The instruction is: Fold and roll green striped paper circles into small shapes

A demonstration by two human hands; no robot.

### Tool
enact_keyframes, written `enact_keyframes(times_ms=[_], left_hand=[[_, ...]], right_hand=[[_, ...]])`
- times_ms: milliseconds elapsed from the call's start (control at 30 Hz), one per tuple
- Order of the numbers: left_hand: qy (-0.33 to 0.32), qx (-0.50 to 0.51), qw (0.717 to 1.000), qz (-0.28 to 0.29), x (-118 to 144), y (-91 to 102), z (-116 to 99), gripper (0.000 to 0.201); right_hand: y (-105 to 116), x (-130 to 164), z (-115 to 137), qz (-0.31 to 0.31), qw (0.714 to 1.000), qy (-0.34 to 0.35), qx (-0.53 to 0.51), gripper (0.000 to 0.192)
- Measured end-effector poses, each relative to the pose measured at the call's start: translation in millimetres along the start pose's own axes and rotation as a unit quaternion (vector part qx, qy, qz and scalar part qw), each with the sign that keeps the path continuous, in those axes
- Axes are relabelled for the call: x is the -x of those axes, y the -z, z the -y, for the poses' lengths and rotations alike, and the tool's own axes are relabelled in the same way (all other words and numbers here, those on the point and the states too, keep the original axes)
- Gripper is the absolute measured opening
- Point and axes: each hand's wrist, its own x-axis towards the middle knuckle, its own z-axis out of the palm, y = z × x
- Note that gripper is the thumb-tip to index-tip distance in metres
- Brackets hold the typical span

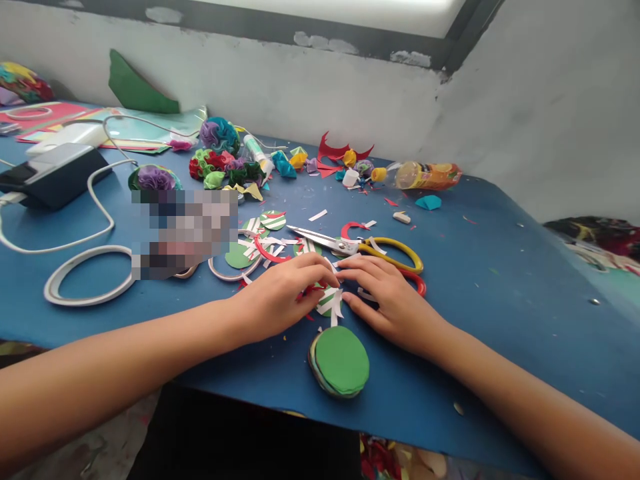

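Note:
My left hand [287, 293] is over a heap of paper scraps, its fingers loosely bent and its thumb apart from them. Red paper shows between the thumb and fingers; I cannot make out whether it is gripped. Opposite, my right hand [395, 300] lies low with its fingers stretched apart, the tips at white paper strips. Between the hands is a green-and-white striped paper circle [329, 302]. Closer to me sits a stack of green paper circles [343, 360]. Just beyond my right hand, scissors [357, 247] with yellow and red handles lie partly opened.
At left are a white tape ring [90, 303], a dark box-shaped device [55, 177] and a white cable [103, 207]. Crumpled paper flowers [220, 135], a glue tube [256, 152] and an orange-labelled bottle [427, 176] lie along the back. A blurred patch hides something at left.

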Motion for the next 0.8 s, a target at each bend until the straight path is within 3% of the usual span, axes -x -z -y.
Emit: enact_keyframes(times_ms=[200,333,533,600,800], left_hand=[[0.027,0.005,1.0,-0.011,-1,2.0,-2,0.01],[0.09,0.082,0.992,-0.02,-3,2.8,-3,0.01],[0.213,0.278,0.937,-0.023,-6,0.4,4,0.012],[0.223,0.309,0.924,-0.031,-6,0.2,7,0.012],[0.225,0.297,0.927,-0.033,-8,1.7,9,0.018]], right_hand=[[0,0,0,0.004,1.0,-0.002,-0.001,0.029],[0,1,0,0.003,1.0,-0.001,-0.003,0.028],[1,0,0,0.001,1.0,0.002,-0.004,0.028],[1,0,0,0.0,1.0,0.004,-0.005,0.028],[1,-1,1,0.0,1.0,0.003,-0.007,0.028]])
